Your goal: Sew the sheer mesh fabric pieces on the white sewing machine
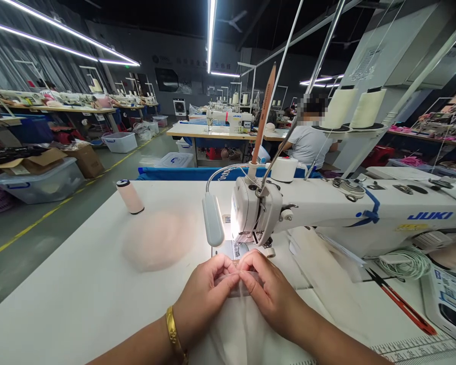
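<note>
My left hand (205, 294) and my right hand (268, 289) meet fingertip to fingertip just in front of the needle of a white JUKI sewing machine (327, 208). Both pinch the near edge of a thin, sheer piece of fabric (243, 324) that runs back toward me over the white table (79, 284). The left wrist wears a gold bangle. A small lamp (213, 220) on a flexible neck lights the needle area. A pencil (264, 114) stands upright on top of the machine head.
A pale thread spool (129, 196) stands at the table's back left beside a heap of pinkish sheer pieces (157, 241). Red-handled scissors (401, 303) and a coiled cable (405, 262) lie at right. A person in a white shirt (309, 142) sits behind. Bins line the aisle at left.
</note>
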A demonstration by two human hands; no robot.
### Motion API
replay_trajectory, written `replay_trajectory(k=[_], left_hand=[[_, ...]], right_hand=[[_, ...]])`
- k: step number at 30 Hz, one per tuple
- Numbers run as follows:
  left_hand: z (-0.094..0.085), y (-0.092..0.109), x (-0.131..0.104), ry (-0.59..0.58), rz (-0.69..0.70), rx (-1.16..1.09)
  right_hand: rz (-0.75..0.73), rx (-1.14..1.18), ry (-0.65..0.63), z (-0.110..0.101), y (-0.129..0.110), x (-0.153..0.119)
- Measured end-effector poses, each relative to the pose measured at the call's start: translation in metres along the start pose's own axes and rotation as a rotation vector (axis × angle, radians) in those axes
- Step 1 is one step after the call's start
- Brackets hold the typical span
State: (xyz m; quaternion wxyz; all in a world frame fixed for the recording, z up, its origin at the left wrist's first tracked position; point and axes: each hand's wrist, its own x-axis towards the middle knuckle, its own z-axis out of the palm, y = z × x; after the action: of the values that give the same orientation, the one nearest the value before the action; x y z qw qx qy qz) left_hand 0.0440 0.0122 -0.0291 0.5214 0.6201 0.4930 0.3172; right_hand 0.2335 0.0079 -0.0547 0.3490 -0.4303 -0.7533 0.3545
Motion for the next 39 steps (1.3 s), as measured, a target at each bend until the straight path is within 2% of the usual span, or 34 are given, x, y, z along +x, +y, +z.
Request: replay_trajectory(k=[5,11,13,15,18,20,22,25,27,29,31,39], left_hand=[[0.001,0.001,0.001,-0.002,-0.003,0.074],[0.000,0.003,-0.005,-0.077,0.092,0.299],[0.000,0.004,-0.004,-0.087,0.117,0.391],[0.002,0.005,-0.001,-0.071,0.090,0.561],[0.007,0.003,0.009,-0.026,0.008,0.854],[0.009,0.000,0.014,0.019,0.019,0.961],[0.008,-0.006,0.019,0.105,0.109,0.977],[0.003,-0.018,0.022,0.215,0.377,0.958],[0.001,-0.025,0.023,0.212,0.598,0.967],[0.000,-0.031,0.021,0.194,0.755,0.990],[0.000,-0.034,0.018,0.193,0.808,1.001],[-0.003,-0.033,0.011,0.192,0.795,1.016]], right_hand=[[0.066,0.035,0.005,-0.001,0.000,0.000],[0.162,0.312,-0.055,-0.010,-0.006,0.001],[0.175,0.319,-0.058,-0.009,-0.005,0.001],[0.160,0.208,-0.030,-0.004,-0.002,0.003],[0.064,-0.148,0.046,0.006,0.008,0.008],[0.010,-0.322,0.086,0.012,0.013,0.012],[0.002,-0.380,0.111,0.014,0.017,0.016],[0.021,-0.408,0.141,0.013,0.018,0.020],[0.023,-0.431,0.153,0.011,0.018,0.020],[0.006,-0.454,0.148,0.009,0.020,0.019],[-0.030,-0.475,0.121,0.007,0.023,0.018],[-0.255,-0.479,0.012,-0.005,0.030,0.011]])
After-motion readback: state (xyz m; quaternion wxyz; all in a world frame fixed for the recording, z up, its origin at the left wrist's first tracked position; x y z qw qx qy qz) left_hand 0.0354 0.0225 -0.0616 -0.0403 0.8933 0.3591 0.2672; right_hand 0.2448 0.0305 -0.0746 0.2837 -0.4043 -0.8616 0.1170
